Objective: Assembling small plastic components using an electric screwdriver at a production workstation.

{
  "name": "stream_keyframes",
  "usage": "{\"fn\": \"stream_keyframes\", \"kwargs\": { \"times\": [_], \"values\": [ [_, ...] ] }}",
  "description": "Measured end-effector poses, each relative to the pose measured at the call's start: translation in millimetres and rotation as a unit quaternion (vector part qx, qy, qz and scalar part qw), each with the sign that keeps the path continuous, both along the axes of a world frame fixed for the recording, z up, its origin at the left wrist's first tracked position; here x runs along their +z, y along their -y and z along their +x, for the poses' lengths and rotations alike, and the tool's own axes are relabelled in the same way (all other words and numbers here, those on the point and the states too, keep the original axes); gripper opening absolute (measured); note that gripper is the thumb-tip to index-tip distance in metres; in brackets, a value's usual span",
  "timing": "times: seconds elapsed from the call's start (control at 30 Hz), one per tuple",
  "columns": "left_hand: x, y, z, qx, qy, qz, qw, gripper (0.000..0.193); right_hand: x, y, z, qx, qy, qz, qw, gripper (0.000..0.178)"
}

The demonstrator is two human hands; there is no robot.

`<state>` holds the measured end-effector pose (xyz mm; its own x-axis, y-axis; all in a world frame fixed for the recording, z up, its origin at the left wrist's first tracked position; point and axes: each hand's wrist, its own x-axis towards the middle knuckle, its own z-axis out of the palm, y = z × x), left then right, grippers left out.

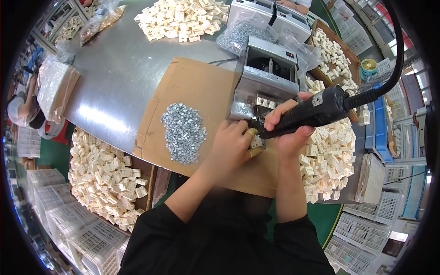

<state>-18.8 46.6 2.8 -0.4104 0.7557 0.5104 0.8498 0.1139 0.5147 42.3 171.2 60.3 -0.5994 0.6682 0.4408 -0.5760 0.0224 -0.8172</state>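
My right hand [292, 137] is wrapped round a black electric screwdriver [323, 109], its cord curving up at the right. The tool's front end points left, toward the fingers of my left hand [228, 145]. Yellow finger covers show on that hand, which is closed on a small cream plastic part [255, 141], mostly hidden by the fingers. Just beyond both hands stands a metal screw feeder [270, 78]. A heap of small silvery metal pieces [184, 133] lies left of my left hand on a cardboard sheet [195, 78].
Cream plastic parts are heaped at the right [327, 158], at the back [181, 18] and in a box at the lower left [103, 176]. A bag of screws [245, 36] sits behind the feeder. Blue bins [378, 123] stand farther right. Another person's hand [288, 4] shows at the back.
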Motion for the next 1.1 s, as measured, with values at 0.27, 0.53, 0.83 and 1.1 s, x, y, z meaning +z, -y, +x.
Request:
{"fn": "stream_keyframes", "kwargs": {
  "times": [0.27, 0.53, 0.83, 1.1],
  "values": [
    [-7, -9, 7, 0.016, -0.064, 0.020, 0.998, 0.027, 5, 2, -5, 0.016, 0.051, 0.031, 0.998, 0.092],
    [-5, -11, 28, 0.095, -0.090, -0.045, 0.990, 0.014, 1, 2, -17, 0.054, -0.007, 0.054, 0.997, 0.039],
    [-2, -18, 36, 0.125, -0.098, -0.050, 0.986, 0.032, 9, -5, 4, 0.023, 0.030, 0.116, 0.993, 0.057],
    [-4, -10, 29, 0.005, 0.018, -0.024, 1.000, 0.039, -47, -105, 107, -0.187, 0.282, 0.213, 0.917, 0.033]
  ]
}}
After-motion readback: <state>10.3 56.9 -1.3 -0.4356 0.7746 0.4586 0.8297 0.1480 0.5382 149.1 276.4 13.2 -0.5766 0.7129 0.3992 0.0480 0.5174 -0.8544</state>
